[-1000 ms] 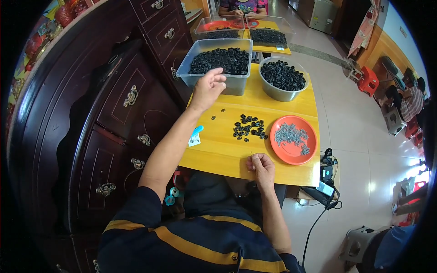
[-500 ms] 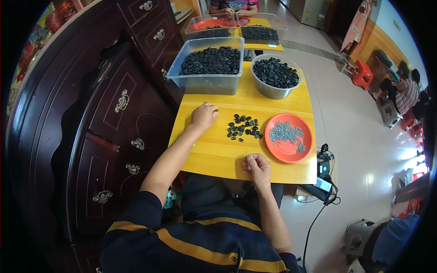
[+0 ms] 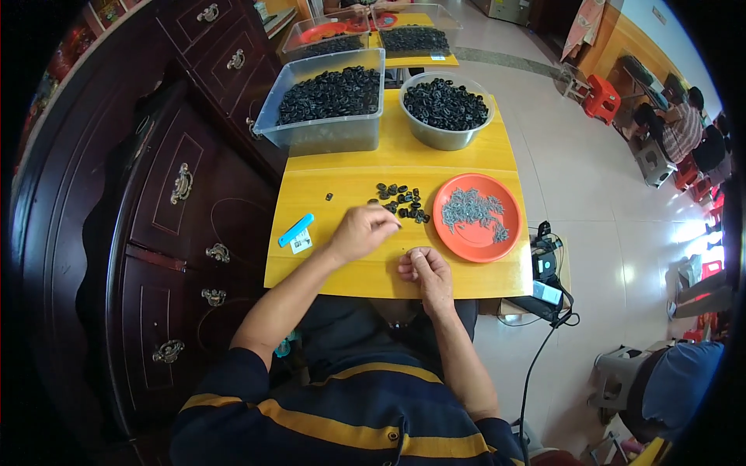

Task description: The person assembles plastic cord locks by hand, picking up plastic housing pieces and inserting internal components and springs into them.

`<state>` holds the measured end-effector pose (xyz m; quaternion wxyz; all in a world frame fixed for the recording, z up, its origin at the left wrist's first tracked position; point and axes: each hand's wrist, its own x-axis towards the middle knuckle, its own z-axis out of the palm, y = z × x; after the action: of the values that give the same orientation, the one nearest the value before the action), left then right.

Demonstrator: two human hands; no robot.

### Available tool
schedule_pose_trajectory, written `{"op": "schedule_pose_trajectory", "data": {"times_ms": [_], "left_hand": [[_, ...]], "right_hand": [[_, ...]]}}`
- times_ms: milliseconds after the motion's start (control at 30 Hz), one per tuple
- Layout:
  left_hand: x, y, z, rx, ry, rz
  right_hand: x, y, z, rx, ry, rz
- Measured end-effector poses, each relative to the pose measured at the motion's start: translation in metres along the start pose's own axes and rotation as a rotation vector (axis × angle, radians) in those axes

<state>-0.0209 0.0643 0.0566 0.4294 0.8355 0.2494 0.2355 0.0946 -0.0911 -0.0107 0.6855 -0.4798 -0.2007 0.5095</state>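
Note:
My left hand (image 3: pixel 364 233) is over the yellow table (image 3: pixel 326 272), just in front of a loose group of small black oval parts (image 3: pixel 403 203). Its thumb and fingers pinch together, and a tiny dark speck shows at the tips, too small to name. One single black part (image 3: pixel 329 196) lies apart, farther left. Close to the table's front edge, my right hand (image 3: pixel 429 276) is closed with thumb against curled fingers; what it holds, if anything, is hidden. Beyond it a red plate (image 3: pixel 474 248) carries a heap of small grey slender pieces (image 3: pixel 471 208).
At the table's back stand a clear rectangular bin (image 3: pixel 334 138) and a round tub (image 3: pixel 444 140), both filled with black parts. A blue cutter-like tool (image 3: pixel 296 230) and a white label (image 3: pixel 301 241) lie at left. A dark cabinet (image 3: pixel 186 256) borders the left side; cables (image 3: pixel 556 291) hang right.
My left hand has moved right and nearer, from the table's left side to the front of the black parts. A single black part now lies where it was. The right hand stays nearly still.

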Motion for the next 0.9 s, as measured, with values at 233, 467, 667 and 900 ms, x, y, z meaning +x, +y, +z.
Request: {"op": "schedule_pose_trajectory", "data": {"times_ms": [233, 467, 667, 900], "left_hand": [[-0.016, 0.022, 0.041, 0.064, -0.035, 0.265], [-0.009, 0.036, 0.045, 0.096, -0.118, 0.32], [0.009, 0.048, 0.05, 0.0, -0.189, 0.279], [0.051, 0.031, 0.078, 0.301, -0.154, 0.293]], "right_hand": [[-0.006, -0.008, -0.012, 0.341, -0.028, 0.066], [-0.012, -0.02, -0.023, 0.418, 0.0, 0.13], [-0.012, -0.023, -0.032, 0.47, 0.019, 0.087], [-0.016, -0.004, -0.022, -0.018, -0.013, -0.037]]}}
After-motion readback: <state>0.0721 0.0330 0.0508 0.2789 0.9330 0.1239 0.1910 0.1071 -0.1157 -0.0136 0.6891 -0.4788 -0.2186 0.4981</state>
